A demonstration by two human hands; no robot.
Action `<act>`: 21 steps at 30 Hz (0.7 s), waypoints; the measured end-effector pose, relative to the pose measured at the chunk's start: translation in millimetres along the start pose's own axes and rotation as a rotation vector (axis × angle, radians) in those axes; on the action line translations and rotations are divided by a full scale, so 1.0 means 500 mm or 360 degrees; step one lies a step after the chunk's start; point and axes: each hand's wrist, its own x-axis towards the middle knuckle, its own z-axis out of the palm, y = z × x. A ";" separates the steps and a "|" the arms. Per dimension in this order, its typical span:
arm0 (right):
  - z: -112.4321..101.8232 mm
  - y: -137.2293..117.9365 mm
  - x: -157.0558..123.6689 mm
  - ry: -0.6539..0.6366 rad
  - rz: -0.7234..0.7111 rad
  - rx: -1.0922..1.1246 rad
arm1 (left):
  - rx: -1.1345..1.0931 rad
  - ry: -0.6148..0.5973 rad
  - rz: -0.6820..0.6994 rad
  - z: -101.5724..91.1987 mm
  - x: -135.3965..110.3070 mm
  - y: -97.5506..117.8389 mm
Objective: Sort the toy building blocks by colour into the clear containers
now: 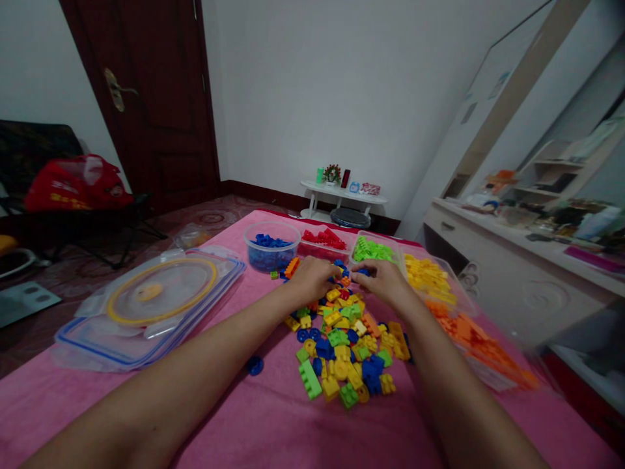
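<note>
A loose pile of building blocks (342, 319) in yellow, green, blue, orange and red lies on a pink cloth (273, 417). At the pile's far left side is my left hand (314, 280), its fingers curled down among the blocks; what they grip, if anything, is hidden. My right hand (383, 279) reaches in from the other side and pinches a blue block (362, 271) between thumb and fingers. An orange block (291, 268) lies beside my left hand. One blue wheel-like piece (254, 365) rests apart, left of the pile.
Behind the pile stand a round tub of blue blocks (272, 226) and boxes of red blocks (323, 255) and green blocks (374, 247). To the right are containers of yellow blocks (430, 280) and orange blocks (478, 335). Clear lids (161, 293) are stacked at left.
</note>
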 end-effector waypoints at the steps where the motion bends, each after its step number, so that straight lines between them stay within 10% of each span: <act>1: -0.006 -0.006 0.000 0.0045 -0.0019 0.0013 | -0.0063 0.0084 0.0002 -0.004 0.001 0.005; 6: -0.031 -0.055 -0.007 0.0362 -0.0193 0.0097 | -0.1103 0.0206 -0.0351 -0.018 0.010 0.044; 12: -0.017 -0.106 -0.019 0.0300 -0.0311 0.0147 | -0.2764 -0.0498 -0.1029 -0.032 0.011 0.063; 16: -0.014 -0.108 -0.021 0.0355 -0.0311 0.0076 | -0.3089 -0.0687 -0.0996 -0.030 0.013 0.047; 21: -0.016 -0.100 -0.019 0.0319 -0.0297 0.0010 | -0.2995 -0.0433 -0.1113 -0.030 0.018 0.046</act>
